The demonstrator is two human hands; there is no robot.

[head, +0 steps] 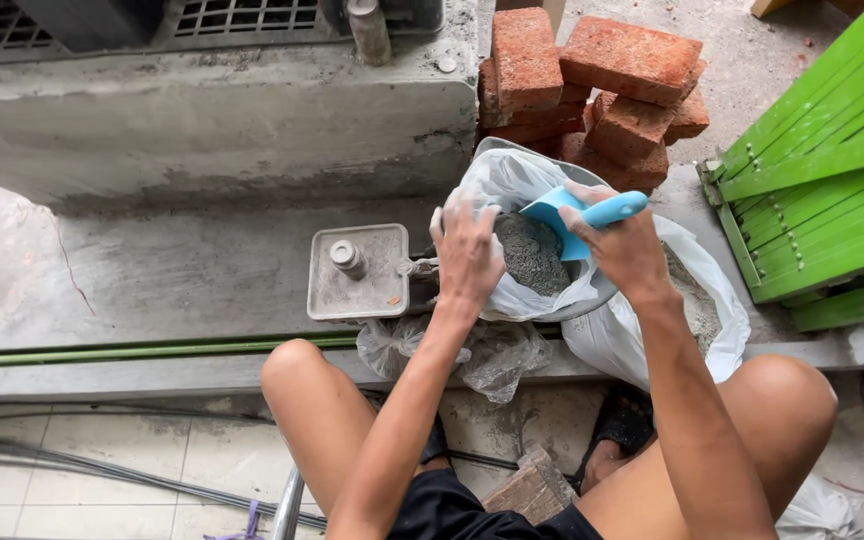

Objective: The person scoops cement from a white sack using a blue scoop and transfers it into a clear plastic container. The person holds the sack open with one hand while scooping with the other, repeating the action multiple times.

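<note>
Right hand [624, 250] closed on handle of blue scoop [577, 215]; scoop blade lies on grey powder [532, 255] inside white bag [512, 185]. Left hand [467, 255] grips near-left lip of the bag, fingers spread over the plastic. Bag sits in a metal basin [592, 300], only its rim showing. Just right: second white bag [697, 300], open, holding the same grey powder. Near side: crumpled clear bag [492, 355] hanging over ledge edge.

Surface: rough grey concrete ledge [152, 270], stained, cracked at left. Square metal plate [360, 272] with upright stub just left of the left hand. Far: stack of red bricks [592, 90] against concrete step. Right: green slatted panel [822, 170], tilted. Near: tiled floor [102, 470] with cables; person squats, knees either side
</note>
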